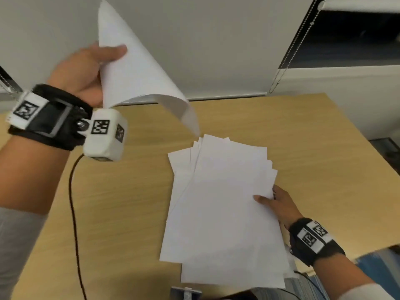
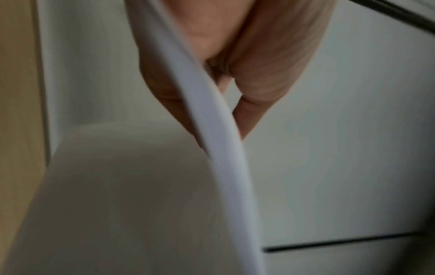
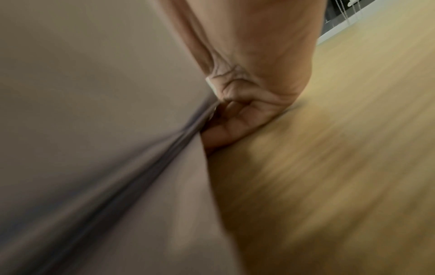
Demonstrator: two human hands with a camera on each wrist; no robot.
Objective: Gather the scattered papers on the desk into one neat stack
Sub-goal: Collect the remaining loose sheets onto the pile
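While the left hand [image 1: 86, 70] is raised at the far left above the desk [image 1: 129, 191], it pinches a single sheet [image 1: 134, 68] between thumb and fingers; the sheet curls, and its free lower corner hangs to the right, just above the far end of the pile [image 1: 223, 213]. That pile lies at the near right, its long axis running near to far, with several sheets fanned out at the far end and along the left edge. At the pile's right edge the right hand [image 1: 279, 204] grips the sheets, thumb on top and fingers curled beneath, as the right wrist view confirms. Relation governing the coming move, as a judgement: the held sheet lies left of and beyond the pile, so it must travel right and toward the near side, then turn until its long edge matches the pile's axis. The left hand is the carrier; the right is the nearer, steadying one.
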